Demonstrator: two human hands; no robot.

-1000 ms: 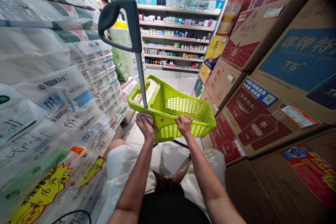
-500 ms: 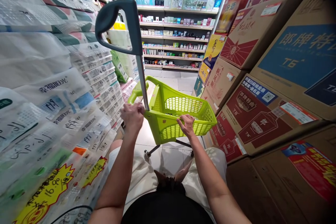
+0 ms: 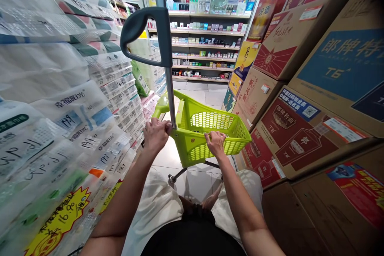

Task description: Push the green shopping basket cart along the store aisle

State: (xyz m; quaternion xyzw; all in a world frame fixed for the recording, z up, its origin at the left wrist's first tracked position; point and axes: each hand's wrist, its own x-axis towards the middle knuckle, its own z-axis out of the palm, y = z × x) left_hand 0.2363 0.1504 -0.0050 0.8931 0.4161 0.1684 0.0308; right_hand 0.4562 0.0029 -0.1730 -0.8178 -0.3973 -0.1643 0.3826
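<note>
Liquor cartons (image 3: 303,132) stacked right of the cart, cut off at frame edge, top-right corner black. Plastic-wrapped tissue packs (image 3: 72,100) piled left of the cart, also cut off; some handwriting hard to read. Shelving (image 3: 204,15) beyond the cart, small goods too tiny to make out. Lime-green shopping cart (image 3: 181,148) on the tiled floor, between packs and cartons, upright. Long axis runs crosswise, slightly slanted: handle end toward the packs, nose toward the cartons and a bit nearer the wearer. Basket floor mostly hidden by the near wall. Metal pole (image 3: 169,96) rises at the cart's handle end, top cut off; dark grey loop grip (image 3: 165,38) on it, loop pointing left. Left hand (image 3: 156,135) at the cart's handle-end corner, just beside the pole base; fingers curled, tips hidden, can't tell what they pinch. Right hand (image 3: 216,143) on the cart's near rim, fingers bent over it, close together. One wheel (image 3: 171,179) shows under the cart's handle end; others obscured or unclear.
</note>
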